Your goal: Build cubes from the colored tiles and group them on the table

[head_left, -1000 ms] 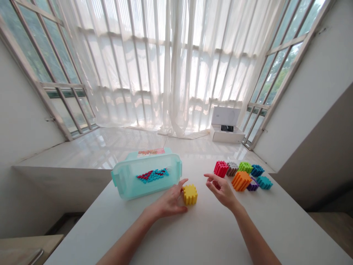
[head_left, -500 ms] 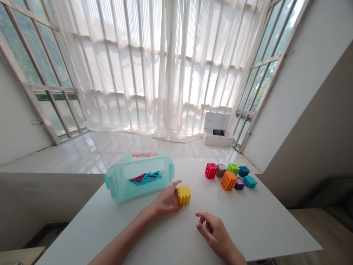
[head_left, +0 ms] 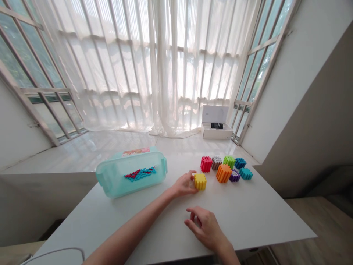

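A yellow ridged cube (head_left: 200, 181) stands on the white table (head_left: 165, 228), just in front of the red cube (head_left: 206, 164). My left hand (head_left: 186, 183) is at its left side, thumb and fingers around that side. Nearer the front edge, my right hand (head_left: 202, 225) hovers with curled fingers apart and nothing between them. Behind and right of the yellow cube sit an orange cube (head_left: 223, 173), a grey one (head_left: 216, 163), a green one (head_left: 229, 161), a purple one (head_left: 234, 175), a dark blue one (head_left: 240, 163) and a teal one (head_left: 246, 173).
A translucent turquoise bin (head_left: 113, 184) with blue and red pieces (head_left: 140, 173) showing in it stands at the left. An open white box (head_left: 217, 133) with a dark item inside is on the sill (head_left: 124, 141) by the curtain.
My left hand and the yellow cube have moved right, close to the group of cubes. My right hand has shifted slightly left. The view has turned a little.
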`<state>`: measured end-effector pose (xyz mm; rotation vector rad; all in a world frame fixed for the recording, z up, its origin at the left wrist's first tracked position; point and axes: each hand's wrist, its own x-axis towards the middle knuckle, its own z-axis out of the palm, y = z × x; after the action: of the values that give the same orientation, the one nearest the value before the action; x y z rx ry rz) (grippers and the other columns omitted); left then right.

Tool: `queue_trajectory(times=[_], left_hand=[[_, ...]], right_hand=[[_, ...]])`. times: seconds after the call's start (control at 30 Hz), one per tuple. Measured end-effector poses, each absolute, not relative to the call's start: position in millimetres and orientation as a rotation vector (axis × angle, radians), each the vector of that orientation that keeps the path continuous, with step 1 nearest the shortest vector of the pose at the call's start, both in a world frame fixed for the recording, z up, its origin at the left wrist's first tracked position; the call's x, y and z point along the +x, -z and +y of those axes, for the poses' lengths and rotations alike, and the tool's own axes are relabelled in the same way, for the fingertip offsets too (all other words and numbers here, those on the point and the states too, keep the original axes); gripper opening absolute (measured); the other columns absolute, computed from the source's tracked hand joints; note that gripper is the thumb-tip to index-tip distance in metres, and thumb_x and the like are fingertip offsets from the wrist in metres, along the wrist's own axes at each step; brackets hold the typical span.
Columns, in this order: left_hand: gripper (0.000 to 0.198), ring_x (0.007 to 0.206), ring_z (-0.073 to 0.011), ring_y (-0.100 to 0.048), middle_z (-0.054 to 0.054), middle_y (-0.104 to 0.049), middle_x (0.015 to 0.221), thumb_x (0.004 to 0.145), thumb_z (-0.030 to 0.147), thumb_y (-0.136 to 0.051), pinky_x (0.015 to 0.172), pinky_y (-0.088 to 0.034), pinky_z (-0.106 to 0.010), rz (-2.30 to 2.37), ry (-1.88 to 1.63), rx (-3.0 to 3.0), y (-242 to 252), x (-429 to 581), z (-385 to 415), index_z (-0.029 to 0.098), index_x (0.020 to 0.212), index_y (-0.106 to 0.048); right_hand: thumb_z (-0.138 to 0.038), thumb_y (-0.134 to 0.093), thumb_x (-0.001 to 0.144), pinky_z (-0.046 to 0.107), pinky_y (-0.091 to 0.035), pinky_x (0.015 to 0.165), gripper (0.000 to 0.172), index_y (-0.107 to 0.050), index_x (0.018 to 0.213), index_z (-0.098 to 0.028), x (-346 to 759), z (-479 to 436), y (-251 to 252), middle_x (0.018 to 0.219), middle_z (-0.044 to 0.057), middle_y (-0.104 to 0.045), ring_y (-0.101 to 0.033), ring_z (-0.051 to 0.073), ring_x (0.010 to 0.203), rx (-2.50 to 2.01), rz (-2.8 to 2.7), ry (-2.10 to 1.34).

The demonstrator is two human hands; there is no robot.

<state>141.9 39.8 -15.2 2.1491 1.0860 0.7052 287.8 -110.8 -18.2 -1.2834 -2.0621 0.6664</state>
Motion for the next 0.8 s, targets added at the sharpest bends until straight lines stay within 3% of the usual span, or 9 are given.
queue_trajectory(times=[0.37, 0.8], left_hand=[[0.068, 0.099, -0.0252, -0.068, -0.006, -0.072, 0.109, 0.062, 0.025, -0.077, 0.089, -0.051, -0.038, 1.043, -0.777, 2.072, 15.6, 184.4, 58.5, 0.025, 0.123, -0.045], [0.066, 0.097, -0.0263, -0.068, -0.006, -0.073, 0.107, 0.061, 0.028, -0.08, 0.086, -0.051, -0.04, 1.075, -0.821, 2.046, 20.7, 189.3, 62.4, 0.027, 0.116, -0.045]], right_hand=[[-0.035, -0.063, 0.091, 0.025, -0.043, 0.065, 0.022, -0.068, 0.108, -0.022, 289.3, -109.7, 17.8, 0.083, 0.0, -0.07, -0.056, 0.014, 0.061, -1.198, -2.024, -0.715], [-0.035, -0.061, 0.092, 0.025, -0.041, 0.061, 0.021, -0.069, 0.107, -0.022, 289.8, -109.7, 15.4, 0.081, -0.001, -0.068, -0.048, 0.011, 0.055, -1.171, -1.979, -0.769]])
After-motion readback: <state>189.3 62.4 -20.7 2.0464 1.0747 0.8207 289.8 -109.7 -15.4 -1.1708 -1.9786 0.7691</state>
